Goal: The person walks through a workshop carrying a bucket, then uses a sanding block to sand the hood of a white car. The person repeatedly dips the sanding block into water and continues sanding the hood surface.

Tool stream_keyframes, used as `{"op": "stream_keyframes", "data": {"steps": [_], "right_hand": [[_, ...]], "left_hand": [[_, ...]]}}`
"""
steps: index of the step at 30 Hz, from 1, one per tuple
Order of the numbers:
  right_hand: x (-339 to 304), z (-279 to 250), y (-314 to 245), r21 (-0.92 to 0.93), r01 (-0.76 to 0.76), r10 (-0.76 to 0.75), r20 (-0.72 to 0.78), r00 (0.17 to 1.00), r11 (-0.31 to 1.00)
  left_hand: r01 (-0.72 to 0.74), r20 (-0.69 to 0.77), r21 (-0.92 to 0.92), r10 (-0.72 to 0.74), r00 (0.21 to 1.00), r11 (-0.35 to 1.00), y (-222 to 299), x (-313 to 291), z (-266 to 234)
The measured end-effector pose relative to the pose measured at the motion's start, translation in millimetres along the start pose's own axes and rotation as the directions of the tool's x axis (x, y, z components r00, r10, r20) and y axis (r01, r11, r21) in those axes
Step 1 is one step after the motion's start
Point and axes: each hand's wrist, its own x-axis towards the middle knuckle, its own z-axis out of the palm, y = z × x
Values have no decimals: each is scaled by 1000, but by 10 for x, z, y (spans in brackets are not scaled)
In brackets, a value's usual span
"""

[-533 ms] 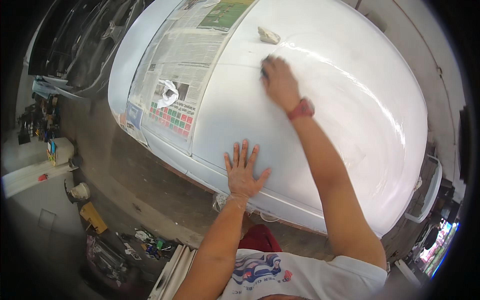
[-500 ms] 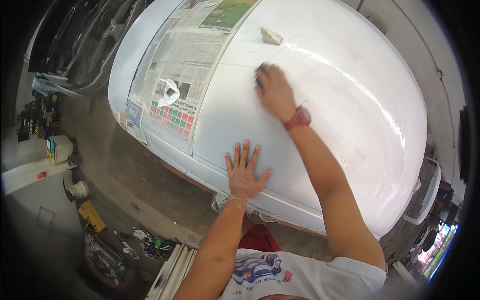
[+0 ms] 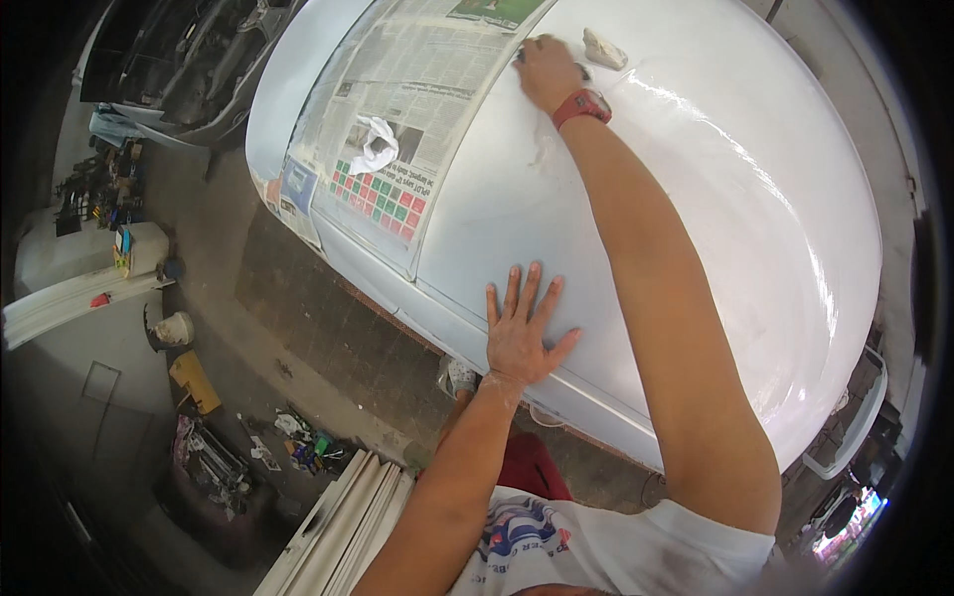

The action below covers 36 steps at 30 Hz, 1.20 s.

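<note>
My right hand [image 3: 550, 74], with a red watch on its wrist, presses on the far part of a white car body panel [image 3: 696, 219]. Its fingers are curled over a small dark pad [image 3: 583, 72], mostly hidden beneath them. My left hand [image 3: 522, 333] lies flat with fingers spread on the panel's near edge, holding nothing. Just right of my right hand sits a crumpled off-white lump, perhaps a rag [image 3: 604, 50]. Taped newspaper [image 3: 397, 89] covers the section to the left, and a crumpled white cloth [image 3: 374, 144] rests on it. Faint smudges mark the panel.
A dark vehicle [image 3: 179, 70] stands at the upper left. On the floor to the left are a white bucket [image 3: 174, 329], a yellow piece [image 3: 195, 382] and scattered debris [image 3: 308, 442]. Long white strips [image 3: 333, 517] lie close on my left. A lit screen [image 3: 850, 526] glows at lower right.
My right hand has slid farther away over the panel, up beside the newspaper's edge and near the off-white lump. My left hand stays flat on the near edge. The whole view has shifted slightly.
</note>
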Motion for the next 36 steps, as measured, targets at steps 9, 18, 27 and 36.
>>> {"op": "stream_keyframes", "data": {"steps": [9, 18, 27, 36], "right_hand": [[-1667, -533, -1428, 297, 403, -480, 262, 837, 865], [-2068, -1927, 257, 31, -17, 16, 45, 999, 999], [-3444, -2518, -105, -53, -393, 387, -92, 917, 918], [-5058, -3289, -497, -41, -757, 729, -241, 641, 652]], "left_hand": [[4, 3, 2, -4, 1000, 1000, 33, -7, 15], [-1, -1, 105, 1, 1000, 994, 110, -37, 49], [-29, -21, 164, 33, 999, 986, 147, -69, 128], [-71, -113, 169, 91, 989, 983, 38, -160, 146]]}}
